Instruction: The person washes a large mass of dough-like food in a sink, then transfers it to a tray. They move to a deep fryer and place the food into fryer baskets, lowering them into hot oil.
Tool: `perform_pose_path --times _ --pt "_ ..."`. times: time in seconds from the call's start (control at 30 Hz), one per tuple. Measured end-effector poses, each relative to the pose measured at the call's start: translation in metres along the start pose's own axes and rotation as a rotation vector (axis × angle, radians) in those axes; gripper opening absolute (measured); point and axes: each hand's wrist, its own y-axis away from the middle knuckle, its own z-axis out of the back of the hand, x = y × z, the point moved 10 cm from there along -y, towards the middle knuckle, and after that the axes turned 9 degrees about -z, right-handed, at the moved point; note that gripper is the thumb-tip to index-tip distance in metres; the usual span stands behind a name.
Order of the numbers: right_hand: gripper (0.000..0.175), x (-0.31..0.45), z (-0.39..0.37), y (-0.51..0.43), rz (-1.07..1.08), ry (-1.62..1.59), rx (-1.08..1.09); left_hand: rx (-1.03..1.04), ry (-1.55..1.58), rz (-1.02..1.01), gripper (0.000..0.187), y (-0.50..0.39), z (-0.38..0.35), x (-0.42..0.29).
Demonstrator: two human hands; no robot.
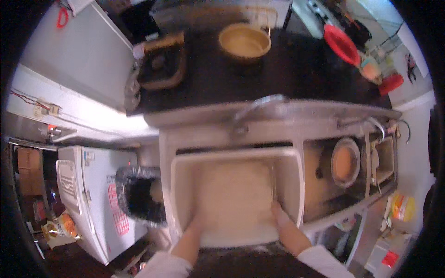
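A large rectangular whitish plastic tub (pixel 236 155) fills the middle of the view, set over a steel sink. Inside it is a pale beige, blurred mass or surface (pixel 233 194); I cannot tell what it is. My left hand (pixel 196 222) reaches over the near rim into the left part of the tub, its fingers lost in blur. Along the right inner side, my right hand (pixel 278 212) reaches in too, fingers pointing down and away. Whether either hand grips the pale content cannot be made out. Light sleeves cover both forearms.
Behind the tub rises a faucet (pixel 264 100). On the right, a sink basin (pixel 314 205) contains a round bowl (pixel 346 161). A yellow basin (pixel 245 41) and a red basin (pixel 342 45) stand farther back. A black-lined bin (pixel 139 194) and a white chest freezer (pixel 100 194) are at left.
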Motion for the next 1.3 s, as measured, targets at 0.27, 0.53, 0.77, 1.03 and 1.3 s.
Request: perform_pose_path --times 0.27,0.53,0.77,1.03,1.3 --pt "0.058 -0.029 -0.027 0.034 -0.191 0.139 -0.019 0.236 -0.145 0.088 0.087 0.043 -0.041 0.006" --pt "0.062 -0.048 -0.046 0.006 -0.134 -0.287 0.038 0.378 -0.873 -0.002 0.070 0.035 -0.066 0.012" --pt "0.059 -0.080 -0.071 -0.013 -0.155 -0.381 0.118 0.549 -0.888 -0.142 0.068 0.043 -0.088 0.006" --pt "0.055 -0.032 -0.093 0.025 0.001 -0.230 0.433 0.607 -0.792 -0.238 0.065 0.042 -0.106 -0.022" --pt "0.052 0.084 -0.084 0.042 0.235 -0.089 0.348 0.492 -0.766 -0.551 0.063 0.025 -0.131 -0.112"
